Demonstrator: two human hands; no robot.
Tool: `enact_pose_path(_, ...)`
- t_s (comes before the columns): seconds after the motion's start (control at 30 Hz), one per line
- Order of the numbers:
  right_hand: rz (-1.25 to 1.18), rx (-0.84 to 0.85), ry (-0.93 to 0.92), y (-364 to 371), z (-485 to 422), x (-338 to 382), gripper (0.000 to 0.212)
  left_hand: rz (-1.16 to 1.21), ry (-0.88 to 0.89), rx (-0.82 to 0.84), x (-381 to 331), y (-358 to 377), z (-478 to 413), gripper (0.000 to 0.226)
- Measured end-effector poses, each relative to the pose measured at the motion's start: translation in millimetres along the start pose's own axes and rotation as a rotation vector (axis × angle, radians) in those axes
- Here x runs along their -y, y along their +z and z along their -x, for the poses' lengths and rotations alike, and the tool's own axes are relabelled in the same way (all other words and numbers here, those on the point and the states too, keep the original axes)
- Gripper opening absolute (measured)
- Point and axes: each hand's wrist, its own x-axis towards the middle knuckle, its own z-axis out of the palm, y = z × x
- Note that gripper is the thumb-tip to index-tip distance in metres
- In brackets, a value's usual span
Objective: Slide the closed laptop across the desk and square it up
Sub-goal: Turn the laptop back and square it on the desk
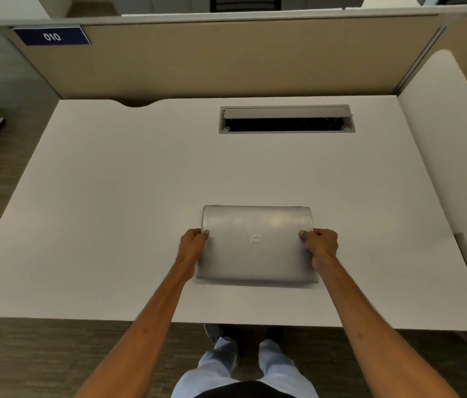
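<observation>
Left hand (192,243) fingers (205,232) curled over the left short edge of the closed laptop (256,255), thumb on the lid. Right hand (321,242) mirrors it on the right edge, thumb (302,233) on top, the other digits wrapped around the side. Both pinch the laptop at about mid-length of its sides. Arms reach forward, nearly straight, wrists low over the surface (111,225). Laptop lies flat, near the front edge, roughly centred, edges about parallel to it. Round logo (256,240) on lid, lettering too blurred to read. Open cable hatch (286,119) at the back, well apart. Blue plate (51,36) on partition (226,61) reads "010".
</observation>
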Motion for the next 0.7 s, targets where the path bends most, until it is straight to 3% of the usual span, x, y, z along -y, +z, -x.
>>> enact_pose_path(0.43, 0.083, 0.014, -0.040, 4.7, 1.8, -0.4, 0.039, 0.021, 0.026, -0.058, 12.4, 1.7, -1.5, 0.043)
enact_pose_path(0.7, 0.080, 0.001, -0.036, 5.9, 6.7, -1.2, 0.044, -0.132, 0.060, -0.063, 14.1, 3.0, 1.9, 0.054)
